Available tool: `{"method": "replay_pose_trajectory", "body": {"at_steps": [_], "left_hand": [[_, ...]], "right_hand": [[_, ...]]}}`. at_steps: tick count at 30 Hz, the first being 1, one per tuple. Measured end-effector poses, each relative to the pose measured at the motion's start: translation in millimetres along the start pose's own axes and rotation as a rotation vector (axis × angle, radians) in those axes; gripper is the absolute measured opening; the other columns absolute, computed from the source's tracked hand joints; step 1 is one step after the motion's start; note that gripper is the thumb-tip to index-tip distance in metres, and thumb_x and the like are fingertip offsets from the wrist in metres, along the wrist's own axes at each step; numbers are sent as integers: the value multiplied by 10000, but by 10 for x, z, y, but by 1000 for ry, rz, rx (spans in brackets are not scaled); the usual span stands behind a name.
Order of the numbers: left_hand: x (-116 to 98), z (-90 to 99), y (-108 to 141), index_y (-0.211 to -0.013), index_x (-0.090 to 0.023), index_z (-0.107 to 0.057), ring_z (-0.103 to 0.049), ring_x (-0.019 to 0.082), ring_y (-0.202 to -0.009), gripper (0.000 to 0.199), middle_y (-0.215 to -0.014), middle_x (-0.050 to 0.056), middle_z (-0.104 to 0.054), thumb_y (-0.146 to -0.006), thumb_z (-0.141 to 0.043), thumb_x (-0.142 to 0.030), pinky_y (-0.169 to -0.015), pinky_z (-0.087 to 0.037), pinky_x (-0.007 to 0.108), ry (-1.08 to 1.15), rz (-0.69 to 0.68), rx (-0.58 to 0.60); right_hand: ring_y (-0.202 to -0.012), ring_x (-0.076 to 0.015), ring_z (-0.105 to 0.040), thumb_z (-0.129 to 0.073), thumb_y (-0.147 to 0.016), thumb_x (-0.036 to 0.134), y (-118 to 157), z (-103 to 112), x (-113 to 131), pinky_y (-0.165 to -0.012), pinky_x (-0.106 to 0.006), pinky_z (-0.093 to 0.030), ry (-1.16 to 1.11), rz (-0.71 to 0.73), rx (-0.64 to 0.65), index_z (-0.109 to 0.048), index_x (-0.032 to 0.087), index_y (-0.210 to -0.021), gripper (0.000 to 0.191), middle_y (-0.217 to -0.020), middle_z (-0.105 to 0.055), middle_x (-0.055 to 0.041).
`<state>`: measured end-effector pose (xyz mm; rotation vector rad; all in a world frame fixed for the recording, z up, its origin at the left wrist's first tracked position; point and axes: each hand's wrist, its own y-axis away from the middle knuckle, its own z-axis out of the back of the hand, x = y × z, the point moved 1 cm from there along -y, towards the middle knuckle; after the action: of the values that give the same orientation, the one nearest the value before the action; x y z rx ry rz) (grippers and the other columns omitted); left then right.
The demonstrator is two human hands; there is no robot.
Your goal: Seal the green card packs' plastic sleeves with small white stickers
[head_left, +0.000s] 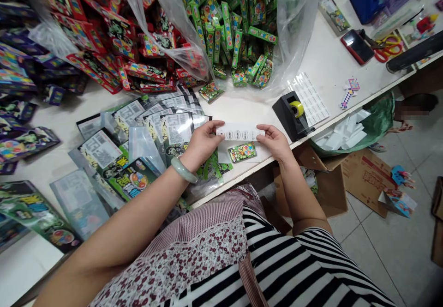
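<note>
A white strip with a row of printed round marks is stretched level between my two hands. My left hand pinches its left end between thumb and fingers, and a pale green bangle sits on that wrist. At the other end, my right hand pinches the strip the same way. Just below the strip, a small green printed box lies on white paper near the table edge. Left of my left hand, printed plastic packets are spread in an overlapping pile.
Bags of red boxes and green boxes stand at the back. A black tape dispenser and a sticker sheet lie to the right, with a phone and scissors beyond. Below the edge is a cardboard box.
</note>
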<state>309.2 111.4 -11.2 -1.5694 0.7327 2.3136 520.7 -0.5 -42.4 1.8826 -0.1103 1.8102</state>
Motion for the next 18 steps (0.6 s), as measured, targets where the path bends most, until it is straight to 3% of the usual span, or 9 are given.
{"method": "replay_pose_trajectory", "body": {"at_steps": [3,9,13,15,18], "left_hand": [[-49,18,1,-1135,-153,-672,-580,160,-779,375,-956,42,-680,-767,-614,-201,-774,-492,319,-146,-19,-6],[-129,49,-1,-846,-171,-671,-573,194,-851,123,-879,49,-616,-832,-551,-193,-819,-458,333,-337,-188,-35],[-139,82,-71,-805,-183,-615,-565,208,-942,64,-968,63,-588,-823,-557,-201,-845,-456,332,-329,-297,-36],[-123,95,-135,-797,-191,-582,-566,205,-945,39,-964,54,-602,-814,-550,-206,-840,-455,324,-280,-302,1],[-73,101,-241,-821,-194,-574,-548,177,-776,59,-803,13,-597,-812,-545,-245,-742,-440,304,-199,-206,79]], "right_hand": [[-873,-177,-651,-815,-607,456,7,-8,31,-846,-349,-556,19,57,-36,-673,215,-1021,499,-978,-717,-37],[-704,-155,-571,-738,-708,404,-2,0,114,-702,-323,-512,243,151,-126,-722,207,-910,283,-804,-679,-19],[-873,-183,-591,-722,-734,408,-52,42,199,-779,-328,-501,355,282,-152,-694,211,-791,208,-931,-637,-49],[-944,-193,-589,-722,-729,470,-107,46,209,-816,-327,-496,313,267,-121,-658,218,-799,269,-968,-620,-47],[-832,-170,-586,-721,-686,583,-204,11,177,-772,-315,-497,125,130,-16,-596,230,-822,398,-854,-617,-9]]}}
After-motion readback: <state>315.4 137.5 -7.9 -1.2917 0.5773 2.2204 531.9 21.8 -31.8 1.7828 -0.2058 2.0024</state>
